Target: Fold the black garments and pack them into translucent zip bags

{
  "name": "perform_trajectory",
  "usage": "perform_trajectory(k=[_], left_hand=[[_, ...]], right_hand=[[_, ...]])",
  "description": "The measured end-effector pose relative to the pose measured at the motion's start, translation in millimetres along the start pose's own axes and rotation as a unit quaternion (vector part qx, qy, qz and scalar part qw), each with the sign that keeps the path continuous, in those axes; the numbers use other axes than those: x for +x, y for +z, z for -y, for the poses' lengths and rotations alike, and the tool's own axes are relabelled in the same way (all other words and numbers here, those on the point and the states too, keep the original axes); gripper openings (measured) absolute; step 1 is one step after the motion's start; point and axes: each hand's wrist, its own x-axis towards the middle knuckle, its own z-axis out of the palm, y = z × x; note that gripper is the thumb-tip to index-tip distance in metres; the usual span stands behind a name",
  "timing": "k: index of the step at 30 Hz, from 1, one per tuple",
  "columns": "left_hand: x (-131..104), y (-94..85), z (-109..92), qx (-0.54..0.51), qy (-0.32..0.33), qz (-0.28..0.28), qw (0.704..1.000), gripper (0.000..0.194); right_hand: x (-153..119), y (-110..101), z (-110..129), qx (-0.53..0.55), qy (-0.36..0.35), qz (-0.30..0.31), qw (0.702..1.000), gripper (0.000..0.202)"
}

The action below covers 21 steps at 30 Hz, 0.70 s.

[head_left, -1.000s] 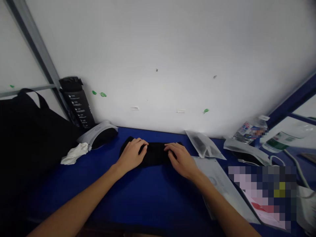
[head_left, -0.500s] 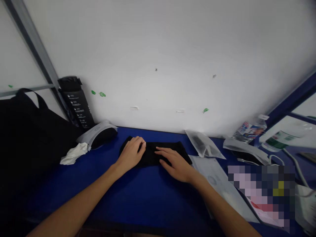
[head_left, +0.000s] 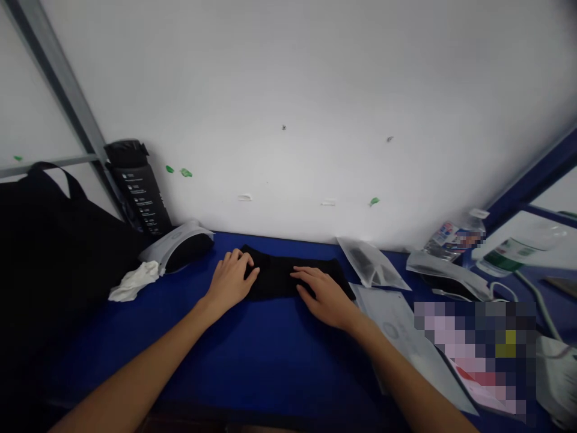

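Note:
A folded black cloth (head_left: pixel 277 278) lies flat on the blue table (head_left: pixel 252 367), in front of the white wall. On its left end rests my left hand (head_left: pixel 231 279), fingers bent and apart, thumb toward the middle of the cloth. My right hand (head_left: pixel 325 297) lies over the right part with its fingers spread, fingertips touching the fabric. Neither hand has visibly gripped the cloth. Part of each end is hidden under the hands.
At left are a black bag (head_left: pixel 58 258), a black bottle (head_left: pixel 143 192), a pouch (head_left: pixel 180 243) and a crumpled white tissue (head_left: pixel 135 281). To the right are clear plastic bags (head_left: pixel 372 264), a flat translucent pouch (head_left: pixel 406 331) and plastic bottles (head_left: pixel 455 236).
My left hand has moved slightly left toward the end of the cloth, its fingers a little more apart. The cloth's left end has shifted and looks flatter. My right hand has moved slightly right.

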Motion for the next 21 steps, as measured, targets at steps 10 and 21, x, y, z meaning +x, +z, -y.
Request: perform_trajectory(k=[10, 21], left_hand=[[-2.6, -2.2, 2.0, 0.085, -0.081, 0.026, 0.993, 0.062], [2.3, -19.9, 0.1, 0.084, -0.099, 0.092, 0.987, 0.046]], right_hand=[[2.3, -4.6, 4.0, -0.009, 0.023, -0.016, 1.0, 0.028], [-1.2, -5.4, 8.4, 0.003, -0.045, 0.006, 0.999, 0.029]])
